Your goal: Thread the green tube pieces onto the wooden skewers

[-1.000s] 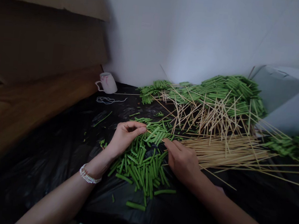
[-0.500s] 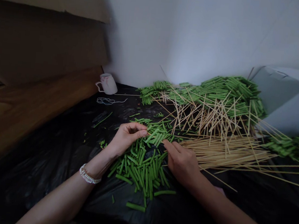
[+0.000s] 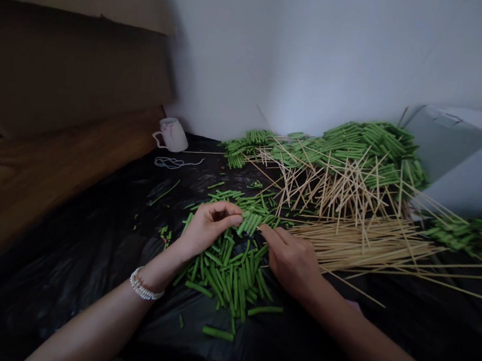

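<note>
Over a pile of cut green bean pieces [image 3: 231, 277], my two hands work close together. My left hand [image 3: 206, 230], a beaded bracelet at its wrist, pinches the left end of a short row of bean pieces [image 3: 249, 223] threaded side by side on a thin skewer. My right hand [image 3: 295, 261] has its fingers closed around the other end of that skewer, just right of the row. Most of the skewer is hidden by the beans and my right hand.
Bare bamboo skewers [image 3: 358, 247] lie right of my right hand. Behind them are heaped filled skewers [image 3: 365, 145], with more [image 3: 471, 239] at far right. A mug [image 3: 174, 135] and white cord [image 3: 174, 163] sit back left. Black plastic [image 3: 86, 256] covers the surface; a cardboard box [image 3: 72, 65] stands left.
My left fingers have shifted slightly right, closer to my right hand. The orange-looking skewer tip that showed at my left fingertips is now covered. My right hand has barely moved.
</note>
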The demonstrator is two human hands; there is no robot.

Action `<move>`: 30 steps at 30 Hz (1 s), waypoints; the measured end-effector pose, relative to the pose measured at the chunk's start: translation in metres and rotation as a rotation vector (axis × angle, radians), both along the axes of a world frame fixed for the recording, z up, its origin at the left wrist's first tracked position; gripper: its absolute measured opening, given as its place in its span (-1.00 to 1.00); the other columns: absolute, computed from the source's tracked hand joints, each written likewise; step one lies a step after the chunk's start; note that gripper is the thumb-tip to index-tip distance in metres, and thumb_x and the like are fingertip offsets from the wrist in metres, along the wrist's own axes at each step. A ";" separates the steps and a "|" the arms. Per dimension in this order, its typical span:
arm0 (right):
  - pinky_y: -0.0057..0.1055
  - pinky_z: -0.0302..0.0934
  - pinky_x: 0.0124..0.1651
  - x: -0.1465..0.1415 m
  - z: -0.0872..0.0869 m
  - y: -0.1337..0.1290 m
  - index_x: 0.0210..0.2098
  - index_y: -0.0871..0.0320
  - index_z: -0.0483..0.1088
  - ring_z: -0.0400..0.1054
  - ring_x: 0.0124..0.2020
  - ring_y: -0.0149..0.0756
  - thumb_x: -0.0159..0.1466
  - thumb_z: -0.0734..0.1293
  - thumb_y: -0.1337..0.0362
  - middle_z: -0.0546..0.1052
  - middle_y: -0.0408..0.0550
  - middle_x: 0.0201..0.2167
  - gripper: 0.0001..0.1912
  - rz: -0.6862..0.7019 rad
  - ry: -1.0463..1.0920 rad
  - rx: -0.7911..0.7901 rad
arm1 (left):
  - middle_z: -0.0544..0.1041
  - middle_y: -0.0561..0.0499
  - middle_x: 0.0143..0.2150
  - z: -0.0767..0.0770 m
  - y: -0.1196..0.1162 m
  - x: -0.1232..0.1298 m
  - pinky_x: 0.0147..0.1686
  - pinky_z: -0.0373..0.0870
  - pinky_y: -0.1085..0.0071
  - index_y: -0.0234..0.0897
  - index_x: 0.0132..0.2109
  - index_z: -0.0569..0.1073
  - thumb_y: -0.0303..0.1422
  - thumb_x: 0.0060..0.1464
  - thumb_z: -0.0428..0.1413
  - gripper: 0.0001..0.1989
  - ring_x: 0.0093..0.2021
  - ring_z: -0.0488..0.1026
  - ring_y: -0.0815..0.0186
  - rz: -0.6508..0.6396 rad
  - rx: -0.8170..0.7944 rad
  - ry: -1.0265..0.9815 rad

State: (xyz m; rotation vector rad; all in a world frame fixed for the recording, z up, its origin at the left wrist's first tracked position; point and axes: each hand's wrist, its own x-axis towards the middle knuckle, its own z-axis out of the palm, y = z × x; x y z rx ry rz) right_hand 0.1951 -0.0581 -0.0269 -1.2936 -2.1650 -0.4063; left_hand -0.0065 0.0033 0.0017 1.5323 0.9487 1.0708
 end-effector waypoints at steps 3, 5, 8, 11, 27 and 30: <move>-0.42 0.04 -0.47 0.003 0.000 0.001 -0.04 0.22 0.42 0.32 -0.50 -0.40 0.25 0.14 0.47 0.49 -0.11 -0.43 -0.65 -0.009 0.003 -0.005 | 0.55 0.04 -0.43 -0.002 0.004 -0.003 -0.29 0.35 0.47 -0.32 -0.28 0.55 -0.29 -0.02 0.27 -0.81 -0.40 0.44 0.38 0.091 0.034 -0.055; -0.44 0.07 -0.46 0.005 0.001 0.002 -0.04 0.24 0.42 0.34 -0.48 -0.40 0.26 0.13 0.48 0.51 -0.09 -0.41 -0.65 -0.008 0.023 0.020 | 0.56 0.03 -0.40 -0.004 0.007 -0.005 -0.26 0.35 0.46 -0.32 -0.28 0.55 -0.29 -0.02 0.27 -0.81 -0.39 0.44 0.39 0.124 0.015 -0.130; -0.45 0.10 -0.44 0.005 0.002 0.002 -0.04 0.25 0.41 0.35 -0.47 -0.41 0.28 0.13 0.47 0.51 -0.09 -0.41 -0.66 0.008 0.063 0.071 | 0.56 0.01 -0.37 -0.006 0.008 -0.005 -0.26 0.35 0.46 -0.33 -0.28 0.54 -0.27 -0.02 0.27 -0.79 -0.38 0.44 0.40 0.086 -0.093 -0.235; -0.46 0.12 -0.43 0.005 0.003 0.001 -0.03 0.25 0.41 0.35 -0.48 -0.41 0.29 0.13 0.47 0.50 -0.11 -0.44 -0.66 0.031 0.087 0.095 | 0.55 0.01 -0.38 -0.007 0.007 -0.003 -0.26 0.34 0.46 -0.34 -0.28 0.54 -0.26 -0.02 0.28 -0.78 -0.38 0.43 0.40 0.036 -0.159 -0.275; -0.47 0.13 -0.43 0.005 0.003 0.002 -0.03 0.26 0.41 0.35 -0.48 -0.40 0.30 0.13 0.46 0.48 -0.12 -0.47 -0.67 0.026 0.073 0.074 | 0.58 0.01 -0.39 -0.007 0.003 0.000 -0.29 0.35 0.47 -0.32 -0.24 0.59 -0.31 -0.05 0.31 -0.78 -0.38 0.45 0.41 -0.027 -0.257 -0.353; -0.46 0.13 -0.45 0.004 0.004 0.001 -0.03 0.27 0.42 0.35 -0.49 -0.41 0.30 0.13 0.45 0.48 -0.11 -0.47 -0.67 0.027 0.065 0.081 | 0.59 0.00 -0.39 -0.006 0.003 0.000 -0.29 0.36 0.48 -0.34 -0.29 0.59 -0.32 -0.09 0.33 -0.79 -0.40 0.45 0.43 -0.003 -0.284 -0.360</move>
